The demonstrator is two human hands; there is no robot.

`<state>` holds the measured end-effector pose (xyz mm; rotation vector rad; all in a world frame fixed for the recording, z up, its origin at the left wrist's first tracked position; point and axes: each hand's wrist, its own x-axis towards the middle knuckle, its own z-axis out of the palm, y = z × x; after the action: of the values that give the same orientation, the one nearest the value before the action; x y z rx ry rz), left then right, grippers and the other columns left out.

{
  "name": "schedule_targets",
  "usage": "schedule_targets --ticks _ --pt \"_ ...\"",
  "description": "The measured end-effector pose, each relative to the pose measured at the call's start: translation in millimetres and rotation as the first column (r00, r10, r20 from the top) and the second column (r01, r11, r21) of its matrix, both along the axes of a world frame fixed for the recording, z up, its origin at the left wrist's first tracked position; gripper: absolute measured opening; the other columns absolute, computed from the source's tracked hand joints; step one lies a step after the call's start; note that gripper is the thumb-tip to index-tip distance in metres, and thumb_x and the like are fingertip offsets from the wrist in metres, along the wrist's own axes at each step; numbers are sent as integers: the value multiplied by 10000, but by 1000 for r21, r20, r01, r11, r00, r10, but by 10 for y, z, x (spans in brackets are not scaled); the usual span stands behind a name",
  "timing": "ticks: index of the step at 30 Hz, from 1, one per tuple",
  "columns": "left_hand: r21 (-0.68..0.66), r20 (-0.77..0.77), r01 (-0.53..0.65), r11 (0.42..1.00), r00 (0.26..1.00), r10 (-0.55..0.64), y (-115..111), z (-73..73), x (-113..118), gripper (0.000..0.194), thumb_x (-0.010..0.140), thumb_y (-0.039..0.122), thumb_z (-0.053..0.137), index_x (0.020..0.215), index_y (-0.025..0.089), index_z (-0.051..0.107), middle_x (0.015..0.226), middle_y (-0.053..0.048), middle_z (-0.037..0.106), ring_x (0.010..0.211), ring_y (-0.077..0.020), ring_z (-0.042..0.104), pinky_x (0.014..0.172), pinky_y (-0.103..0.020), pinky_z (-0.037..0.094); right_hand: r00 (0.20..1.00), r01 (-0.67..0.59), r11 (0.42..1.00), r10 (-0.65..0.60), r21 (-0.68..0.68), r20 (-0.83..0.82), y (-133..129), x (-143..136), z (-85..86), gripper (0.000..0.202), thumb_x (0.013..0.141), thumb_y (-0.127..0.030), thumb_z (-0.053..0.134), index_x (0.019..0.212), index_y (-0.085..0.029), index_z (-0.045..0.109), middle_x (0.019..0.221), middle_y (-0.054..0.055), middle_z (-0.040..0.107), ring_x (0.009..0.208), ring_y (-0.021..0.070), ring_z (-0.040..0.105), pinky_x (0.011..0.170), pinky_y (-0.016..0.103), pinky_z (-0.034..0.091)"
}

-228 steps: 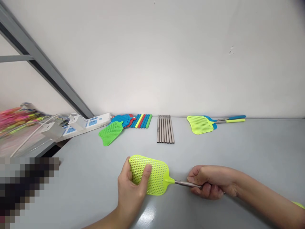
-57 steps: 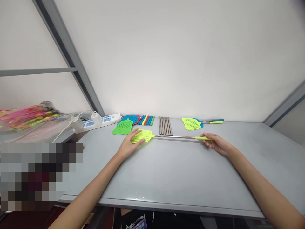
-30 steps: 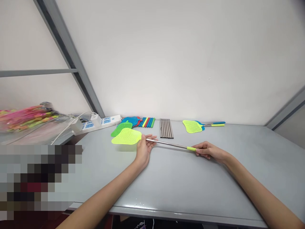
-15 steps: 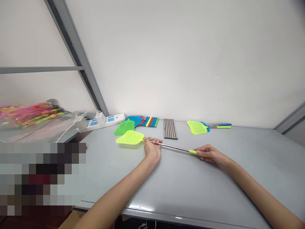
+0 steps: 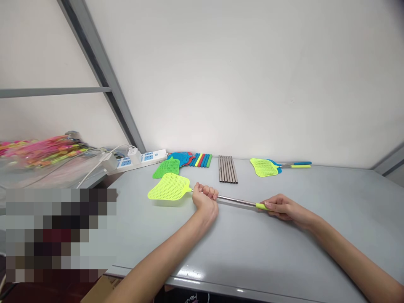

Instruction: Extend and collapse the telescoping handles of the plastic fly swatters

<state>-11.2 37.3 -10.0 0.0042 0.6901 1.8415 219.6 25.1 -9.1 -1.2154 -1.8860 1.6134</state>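
Observation:
A fly swatter [image 5: 170, 187] with a yellow-green mesh head, a metal rod and a yellow-green grip lies across both hands, just above the table. My left hand [image 5: 205, 198] is closed around the rod close to the head. At the other end, my right hand [image 5: 279, 207] grasps the grip, its fingers wrapped over part of it. Behind my left hand lie a green mesh head [image 5: 166, 168], blue mesh heads [image 5: 179, 160] partly over red ones, a row of coloured grips [image 5: 201, 160] and several metal tubes [image 5: 227, 169].
Two whole swatters, one yellow-green [image 5: 265, 167] and one blue [image 5: 299, 163], overlap at the back right. A white power strip [image 5: 148, 158] with plugs and cables stands at the back left. Beyond it are bagged colourful items [image 5: 41, 151]. A wall and grey frame bars border the grey table [image 5: 252, 252].
My left hand has closed more tightly around the rod, and the swatter's head has shifted slightly left and nearer. My right hand has moved slightly right with the grip.

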Motion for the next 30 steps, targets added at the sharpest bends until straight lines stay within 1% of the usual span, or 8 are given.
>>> schedule_targets --ticks 2,5,9,12,20,23,26,30 --pt "14 1 13 1000 1000 -13 -28 5 38 309 811 229 344 537 186 207 384 85 122 301 -57 124 352 -217 116 998 -22 998 19 -61 -58 -32 -14 0 393 766 -477 484 663 -113 593 513 -55 191 455 59 121 410 244 71" --pt "51 1 71 996 997 -71 -94 42 166 311 803 237 356 533 186 210 389 82 118 307 -58 124 355 -220 123 992 -29 983 7 -182 -124 -75 -64 -20 404 786 -472 461 824 -102 618 500 -70 172 426 47 88 376 227 48" --pt "92 -2 155 984 988 -155 -153 82 313 307 793 239 379 531 185 229 394 78 126 314 -60 133 362 -218 141 984 -16 965 -32 -263 -175 -101 -137 -31 432 781 -483 462 840 -84 616 486 -84 157 402 34 73 348 206 41" --pt "101 -4 176 979 984 -176 -146 74 312 307 795 240 374 533 185 225 393 78 128 317 -62 136 366 -214 154 981 -13 969 -36 -247 -191 -94 -154 -9 417 780 -469 474 847 -83 618 495 -78 192 403 31 92 346 200 43" --pt "119 -34 243 963 970 -241 -137 84 218 295 782 239 393 516 181 279 386 72 193 324 -70 221 394 -219 244 991 -68 985 48 -161 -125 -76 -142 48 347 734 -447 543 880 -134 581 513 -65 298 408 37 187 348 187 100" --pt "111 -39 253 961 967 -251 -98 120 157 289 778 247 395 509 176 315 393 62 252 344 -79 293 431 -236 306 998 0 996 -6 -91 -58 -40 -109 26 317 720 -450 555 803 -144 563 530 -49 378 398 35 237 352 191 126" --pt "85 -23 250 965 968 -249 -32 123 78 274 775 229 395 514 171 333 419 50 315 370 -79 348 472 -240 344 998 69 998 -69 -14 -7 6 -50 12 345 728 -469 531 738 -129 594 508 -46 355 406 43 261 371 200 155" --pt "15 12 244 970 970 -244 36 59 25 284 786 196 385 514 175 308 393 74 247 331 -60 282 440 -214 314 993 108 993 -110 49 52 37 4 12 418 733 -510 491 739 -121 642 495 -44 325 409 51 259 386 210 170"
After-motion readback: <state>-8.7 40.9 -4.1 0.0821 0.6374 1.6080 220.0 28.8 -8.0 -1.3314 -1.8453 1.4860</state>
